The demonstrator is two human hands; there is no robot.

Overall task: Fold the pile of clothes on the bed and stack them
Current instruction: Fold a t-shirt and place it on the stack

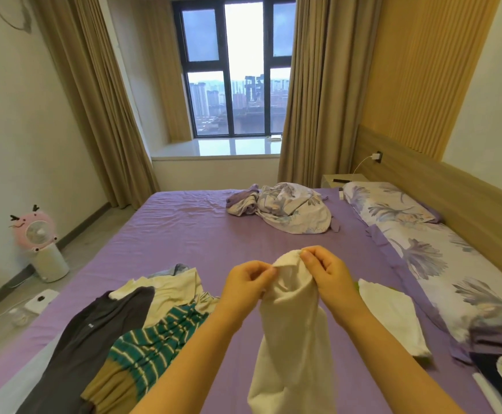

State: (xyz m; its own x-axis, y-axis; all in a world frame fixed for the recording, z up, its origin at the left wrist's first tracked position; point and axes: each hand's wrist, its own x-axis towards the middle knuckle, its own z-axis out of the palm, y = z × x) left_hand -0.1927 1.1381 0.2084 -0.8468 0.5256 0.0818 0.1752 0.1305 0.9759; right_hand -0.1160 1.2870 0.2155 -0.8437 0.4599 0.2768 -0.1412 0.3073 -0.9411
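A cream-white cloth garment [291, 324] is held up above the purple-sheeted bed [184, 228], its top edge pinched by the left hand [248, 283] and the right hand [324, 271], close together. A pile of unfolded clothes [142, 318] is spread at the left; a folded white piece [393, 315] is laid at the right.

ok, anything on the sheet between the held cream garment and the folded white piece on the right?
Nothing visible. Both hands, left hand and right hand, pinch the top edge of the cream garment. Only bare purple sheet shows between it and the folded white piece. The unfolded pile lies on the other side.
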